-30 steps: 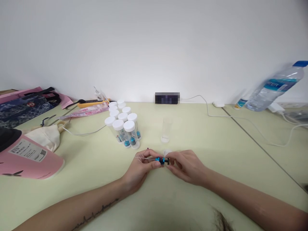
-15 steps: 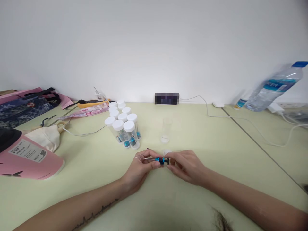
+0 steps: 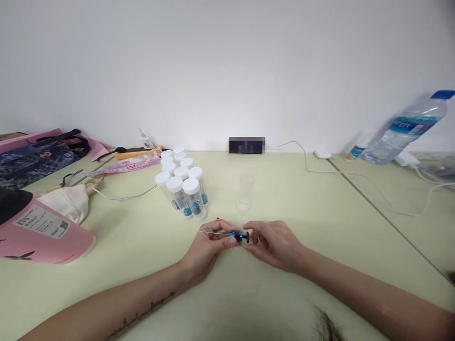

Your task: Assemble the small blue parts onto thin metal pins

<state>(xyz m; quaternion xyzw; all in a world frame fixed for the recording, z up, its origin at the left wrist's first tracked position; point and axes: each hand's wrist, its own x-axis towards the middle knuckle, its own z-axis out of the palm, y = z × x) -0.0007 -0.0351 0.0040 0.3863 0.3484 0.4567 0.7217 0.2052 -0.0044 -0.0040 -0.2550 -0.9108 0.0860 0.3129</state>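
My left hand (image 3: 208,244) is closed, pinching a small blue-and-black part (image 3: 237,236) between thumb and fingers. A thin metal rod (image 3: 216,232) runs from that part leftward over my palm, and a black disc forms its right end. My right hand (image 3: 275,244) is around this disc, thumb and index finger apart with a gap on either side of it. A white cap (image 3: 245,224) lies just behind, partly hidden by my right fingers. Farther back, a clear uncapped tube (image 3: 246,192) stands on the table.
Several white-capped clear tubes (image 3: 192,194) with blue parts inside stand in a cluster at left. A pink cup (image 3: 53,237) is at far left, near a cloth pouch (image 3: 71,201). At the wall are a dark clock-like box (image 3: 247,146) and a water bottle (image 3: 405,130). Cables cross the table.
My right thumb and index finger have spread slightly away from the black disc, which shows more fully. My left hand keeps its hold on the part.
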